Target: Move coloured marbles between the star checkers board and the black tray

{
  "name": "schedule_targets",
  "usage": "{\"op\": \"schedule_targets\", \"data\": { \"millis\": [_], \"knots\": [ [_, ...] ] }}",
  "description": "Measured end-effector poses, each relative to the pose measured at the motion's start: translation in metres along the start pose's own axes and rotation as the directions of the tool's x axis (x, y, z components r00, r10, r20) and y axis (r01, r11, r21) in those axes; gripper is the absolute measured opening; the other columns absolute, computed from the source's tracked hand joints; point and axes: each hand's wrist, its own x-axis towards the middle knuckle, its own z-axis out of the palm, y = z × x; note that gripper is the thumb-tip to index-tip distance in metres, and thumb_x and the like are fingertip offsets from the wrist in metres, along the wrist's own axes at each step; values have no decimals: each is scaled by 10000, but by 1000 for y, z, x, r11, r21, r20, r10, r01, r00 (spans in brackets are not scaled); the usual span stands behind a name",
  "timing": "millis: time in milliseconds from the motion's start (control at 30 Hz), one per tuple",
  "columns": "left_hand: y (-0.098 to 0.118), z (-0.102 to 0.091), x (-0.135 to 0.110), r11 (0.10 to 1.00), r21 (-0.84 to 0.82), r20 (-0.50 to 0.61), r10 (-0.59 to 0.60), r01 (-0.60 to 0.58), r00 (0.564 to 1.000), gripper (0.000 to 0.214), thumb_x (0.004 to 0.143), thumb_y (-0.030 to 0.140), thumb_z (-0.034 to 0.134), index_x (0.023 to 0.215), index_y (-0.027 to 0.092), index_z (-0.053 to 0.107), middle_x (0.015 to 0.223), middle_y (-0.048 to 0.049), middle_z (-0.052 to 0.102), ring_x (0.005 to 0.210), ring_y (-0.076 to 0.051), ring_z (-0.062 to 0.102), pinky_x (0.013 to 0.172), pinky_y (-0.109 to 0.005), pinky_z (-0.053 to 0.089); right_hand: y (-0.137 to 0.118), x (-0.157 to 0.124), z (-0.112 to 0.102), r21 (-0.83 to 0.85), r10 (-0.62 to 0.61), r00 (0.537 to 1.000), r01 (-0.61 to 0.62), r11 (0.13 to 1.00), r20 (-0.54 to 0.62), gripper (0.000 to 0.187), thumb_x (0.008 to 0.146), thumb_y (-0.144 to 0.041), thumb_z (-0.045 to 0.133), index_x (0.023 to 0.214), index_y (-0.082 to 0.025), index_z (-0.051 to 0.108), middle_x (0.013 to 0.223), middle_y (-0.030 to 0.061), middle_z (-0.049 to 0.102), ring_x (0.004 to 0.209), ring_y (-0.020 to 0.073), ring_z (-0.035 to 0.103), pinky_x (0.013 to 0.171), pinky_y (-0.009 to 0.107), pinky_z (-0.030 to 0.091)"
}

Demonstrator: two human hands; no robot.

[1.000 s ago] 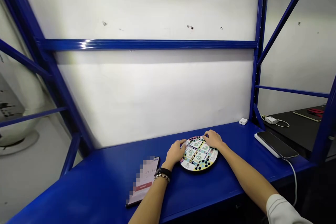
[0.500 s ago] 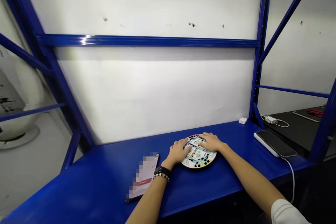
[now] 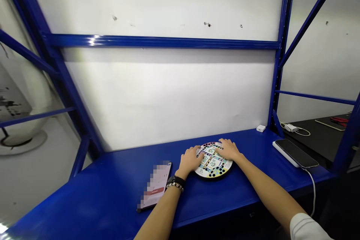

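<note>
On the blue tabletop a round game board (image 3: pixel 209 160) lies flat, its white face printed with coloured dots and small pictures, its underside edge dark. My left hand (image 3: pixel 191 160) is on the board's left side, thumb on the printed face and fingers along the back-left rim. Opposite it, my right hand (image 3: pixel 228 150) holds the back-right rim, its thumb also resting on top. Fingertips at the far rim are partly hidden. Beside my left wrist, which wears a dark band and a beaded bracelet, lies a phone or tablet (image 3: pixel 156 187) with a lit, partly blurred screen.
A dark-screened phone (image 3: pixel 295 152) rests on a white block (image 3: pixel 285 154) at the right, with a white cable hanging over the front edge. A small white adapter (image 3: pixel 261 128) sits by the back-right corner. Blue posts and a crossbar (image 3: pixel 168 42) frame the white wall.
The view has shifted slightly. My left fingers have drawn back a little toward the rim, and my hands are slightly farther apart. The game board stays in place.
</note>
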Motion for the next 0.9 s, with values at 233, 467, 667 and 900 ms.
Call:
{"op": "schedule_targets", "data": {
  "millis": [233,467,667,900],
  "knots": [
    [4,-6,0,996,-27,-32,-87,86,996,403,892,404,486,1241,240,601,1205,-97,692,1113,-289,632,888,-381,469,8,6,-1,-41,146,988,-149,988,-57,445,895,-570,488,1018,-175,654,1162,150,673,1075,288,625,859,361,431],
    [5,-10,0,986,-131,-81,-110,99,991,378,837,384,583,1190,258,630,1212,-63,702,1091,-269,650,856,-338,485,9,6,3,-11,146,986,-147,989,-82,474,878,-612,496,1024,-179,620,1170,155,657,1069,285,625,848,344,431],
    [3,-9,5,918,-395,-216,-125,30,968,308,833,375,577,1088,230,669,1130,-66,733,970,-238,680,830,-330,513,13,12,-5,195,213,966,-183,964,-148,469,851,-647,516,934,-193,596,1024,111,699,945,254,647,754,311,452],
    [-5,-5,20,736,-664,-289,-93,-129,953,405,867,460,468,1042,158,673,989,-91,755,860,-222,696,808,-343,549,33,14,-36,832,165,979,-190,521,121,396,811,-566,625,720,-181,624,687,58,687,719,211,653,684,308,519]
  ]
}}
